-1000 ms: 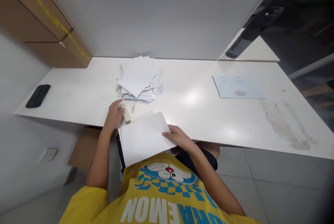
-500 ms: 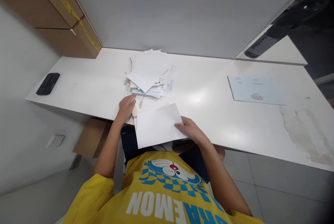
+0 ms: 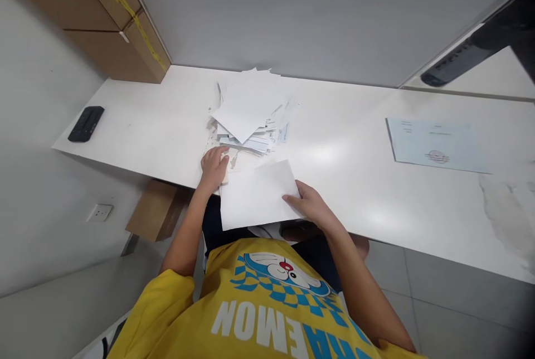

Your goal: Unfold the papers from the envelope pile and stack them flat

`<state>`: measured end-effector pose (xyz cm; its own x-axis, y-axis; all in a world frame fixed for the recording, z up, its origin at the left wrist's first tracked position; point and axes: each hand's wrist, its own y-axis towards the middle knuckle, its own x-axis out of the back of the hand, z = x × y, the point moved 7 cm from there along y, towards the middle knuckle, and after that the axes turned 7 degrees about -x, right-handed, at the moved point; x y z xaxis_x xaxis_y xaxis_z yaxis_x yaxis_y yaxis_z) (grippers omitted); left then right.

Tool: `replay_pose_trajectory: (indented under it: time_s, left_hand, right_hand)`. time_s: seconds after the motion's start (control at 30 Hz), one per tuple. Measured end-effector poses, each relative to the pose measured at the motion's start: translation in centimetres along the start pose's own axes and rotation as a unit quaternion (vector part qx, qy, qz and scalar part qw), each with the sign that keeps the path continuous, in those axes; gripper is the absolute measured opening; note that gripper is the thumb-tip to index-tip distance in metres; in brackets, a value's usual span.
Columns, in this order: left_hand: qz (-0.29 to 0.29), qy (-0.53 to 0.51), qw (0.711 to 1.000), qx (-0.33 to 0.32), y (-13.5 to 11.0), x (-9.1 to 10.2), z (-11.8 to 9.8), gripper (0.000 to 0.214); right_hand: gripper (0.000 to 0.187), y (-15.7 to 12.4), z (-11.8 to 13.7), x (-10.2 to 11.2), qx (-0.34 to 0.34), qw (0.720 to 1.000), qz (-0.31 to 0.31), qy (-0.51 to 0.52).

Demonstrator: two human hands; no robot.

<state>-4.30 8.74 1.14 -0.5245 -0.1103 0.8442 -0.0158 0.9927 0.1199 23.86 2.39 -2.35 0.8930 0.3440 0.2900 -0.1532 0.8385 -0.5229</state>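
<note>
My right hand (image 3: 307, 202) pinches the right edge of a blank white sheet of paper (image 3: 257, 194), thumb on top. The sheet overhangs the table's front edge above my lap, and a second sheet edge shows behind it. At its left edge, my left hand (image 3: 215, 166) rests on the table with bent fingers. Against its thumb side sits a small cream-coloured block (image 3: 225, 175), partly covered by the hand and the paper. Just beyond lies a messy stack of papers (image 3: 246, 108), a white sheet on top, with torn scraps around it.
A light blue printed booklet (image 3: 437, 144) with a red stamp lies on the white table (image 3: 343, 125) to the right. A black device (image 3: 86, 124) sits far left. Cardboard boxes (image 3: 146, 52) stand in the back left corner, and another box (image 3: 154, 208) is below the table.
The view has shifted a little, so the table's things appear further right. The held sheet has moved slightly left, nearer my left hand, covering more of the block's side.
</note>
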Motion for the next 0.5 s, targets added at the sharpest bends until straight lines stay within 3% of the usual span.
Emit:
replay_pose_trajectory:
  time_s: [0.17, 0.4, 0.47, 0.5]
  left_hand:
    - [-0.036, 0.04, 0.998, -0.045, -0.6, -0.6, -1.3, 0.04]
    - [-0.048, -0.043, 0.998, 0.002, -0.4, 0.8, -1.4, 0.039]
    - [-0.073, -0.091, 0.993, -0.014, -0.5, 1.5, -1.3, 0.042]
    - [-0.085, -0.111, 0.99, -0.024, -0.5, 1.6, -1.2, 0.044]
  right_hand:
    - [0.042, -0.1, 0.1, 0.3, 0.016, 0.998, 0.015, 0.067]
    - [0.039, -0.2, -1.2, -0.1, 0.047, 0.997, -0.028, 0.053]
    - [0.038, -0.2, -2.7, 1.9, 0.062, 0.994, -0.073, 0.043]
    - [0.038, -0.2, -3.7, 3.9, 0.069, 0.991, -0.109, 0.037]
